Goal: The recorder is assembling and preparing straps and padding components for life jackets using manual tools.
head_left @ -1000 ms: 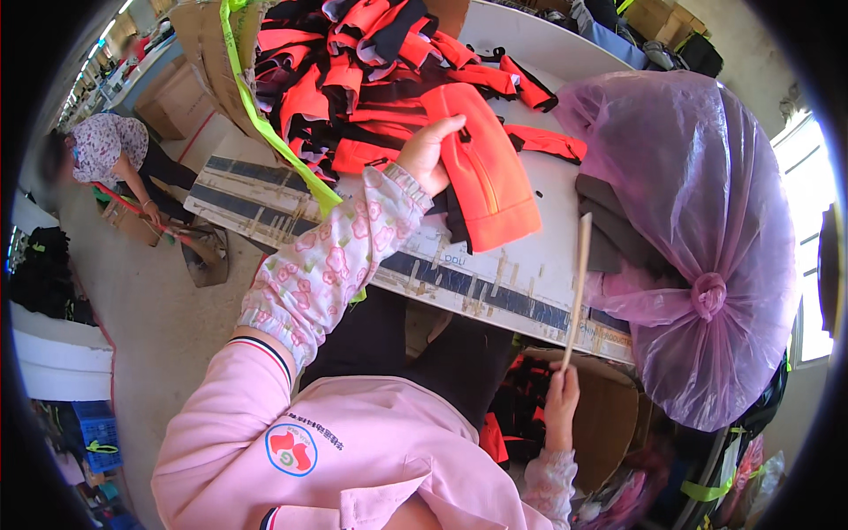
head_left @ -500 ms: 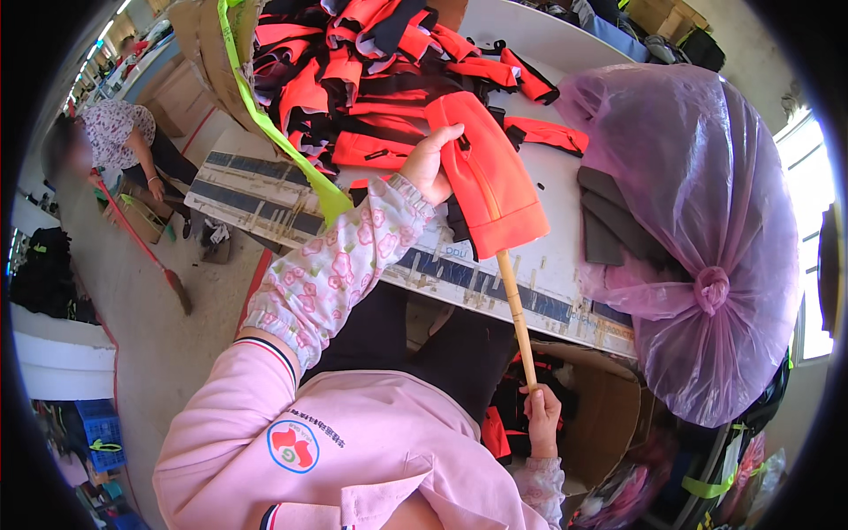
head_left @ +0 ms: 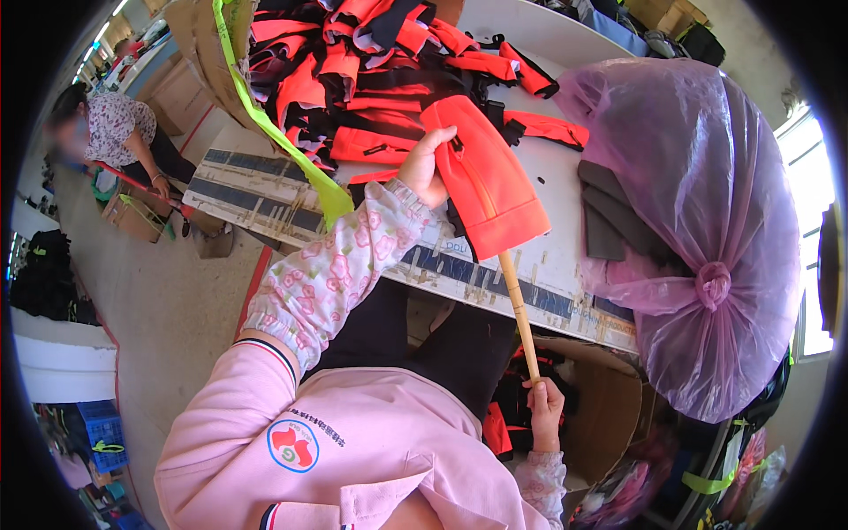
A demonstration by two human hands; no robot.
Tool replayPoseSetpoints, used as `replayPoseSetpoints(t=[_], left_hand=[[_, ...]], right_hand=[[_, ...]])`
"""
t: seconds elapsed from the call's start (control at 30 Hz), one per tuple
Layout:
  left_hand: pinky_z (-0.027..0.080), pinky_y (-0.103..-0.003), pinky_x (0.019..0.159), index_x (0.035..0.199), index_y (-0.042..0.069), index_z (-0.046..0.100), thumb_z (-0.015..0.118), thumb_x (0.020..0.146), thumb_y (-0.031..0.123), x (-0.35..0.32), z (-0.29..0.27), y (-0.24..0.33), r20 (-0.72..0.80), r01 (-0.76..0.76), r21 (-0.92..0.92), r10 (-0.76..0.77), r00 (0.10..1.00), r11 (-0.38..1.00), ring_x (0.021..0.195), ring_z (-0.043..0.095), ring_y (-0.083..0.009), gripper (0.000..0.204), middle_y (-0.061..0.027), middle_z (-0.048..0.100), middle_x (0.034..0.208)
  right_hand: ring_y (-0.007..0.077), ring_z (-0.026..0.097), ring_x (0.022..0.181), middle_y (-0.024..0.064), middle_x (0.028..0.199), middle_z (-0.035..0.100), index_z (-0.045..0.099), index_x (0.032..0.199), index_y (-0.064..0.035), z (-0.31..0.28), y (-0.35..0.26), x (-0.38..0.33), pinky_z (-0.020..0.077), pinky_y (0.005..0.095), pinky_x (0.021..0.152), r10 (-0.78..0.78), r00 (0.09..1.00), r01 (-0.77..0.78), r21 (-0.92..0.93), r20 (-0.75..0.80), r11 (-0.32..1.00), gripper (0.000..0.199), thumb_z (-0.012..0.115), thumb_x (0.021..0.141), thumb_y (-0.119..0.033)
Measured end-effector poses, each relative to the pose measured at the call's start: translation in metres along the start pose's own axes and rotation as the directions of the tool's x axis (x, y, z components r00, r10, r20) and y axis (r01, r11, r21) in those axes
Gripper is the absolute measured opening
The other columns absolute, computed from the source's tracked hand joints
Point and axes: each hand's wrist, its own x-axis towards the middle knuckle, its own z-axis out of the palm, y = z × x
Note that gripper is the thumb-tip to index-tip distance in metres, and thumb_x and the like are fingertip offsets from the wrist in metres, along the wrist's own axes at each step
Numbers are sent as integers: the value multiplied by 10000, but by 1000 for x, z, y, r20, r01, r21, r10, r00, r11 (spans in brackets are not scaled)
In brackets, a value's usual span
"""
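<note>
A bright orange zippered fabric pouch [head_left: 490, 181] is stretched over the upper end of a wooden stick [head_left: 519, 314]. My left hand [head_left: 428, 166] grips the pouch at its upper left edge, thumb on top by the zipper end. Low on the right, my right hand [head_left: 546, 411] is closed round the stick's lower end. The stick's upper part is hidden inside the pouch. Behind the pouch, a heap of orange and black fabric pieces [head_left: 371, 146] covers the far part of the worktable [head_left: 556, 265].
A tied purple plastic bag [head_left: 698, 177] bulges at the right, beside dark grey fabric pieces [head_left: 605, 216]. Below the table edge stands an open cardboard box [head_left: 609, 406] with orange and black pieces. A yellow-green strip [head_left: 291, 150] hangs at the left. Another person [head_left: 124, 132] bends on the far left.
My hands and the pouch stay almost in place, with the pouch shifted slightly left. On the far left, the other person's red-handled broom has swung away toward the table.
</note>
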Motion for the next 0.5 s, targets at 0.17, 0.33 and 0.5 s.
replayPoseSetpoints(t=[0.17, 0.33, 0.5], left_hand=[[485, -377, 841, 1024, 55, 560, 576, 834, 190, 5, -12, 0, -50, 13, -55, -16, 999, 998, 883, 610, -211, 234, -68, 636, 948], [483, -376, 842, 1025, 51, 557, 576, 836, 193, -1, -5, -2, -60, 6, -24, -8, 998, 1000, 883, 609, -213, 236, -67, 636, 951], [485, -373, 832, 1044, 53, 548, 572, 844, 188, -8, 1, -8, -46, 27, 26, -26, 999, 999, 875, 607, -206, 242, -60, 625, 973]], right_hand=[[21, 340, 481, -60, 544, 406, 605, 804, -23, 2, -6, -3, 255, 192, 436, 8, 1000, -9, -13, -15, 1000, 327, 461, 940, -283], [31, 357, 483, -47, 536, 411, 606, 801, -11, 7, -17, 0, 283, 203, 445, -2, 999, 4, -46, 41, 999, 310, 454, 942, -242], [31, 367, 487, -42, 536, 418, 603, 797, -9, 5, -14, 2, 295, 201, 449, -31, 999, 35, -107, 39, 994, 299, 455, 942, -224]])
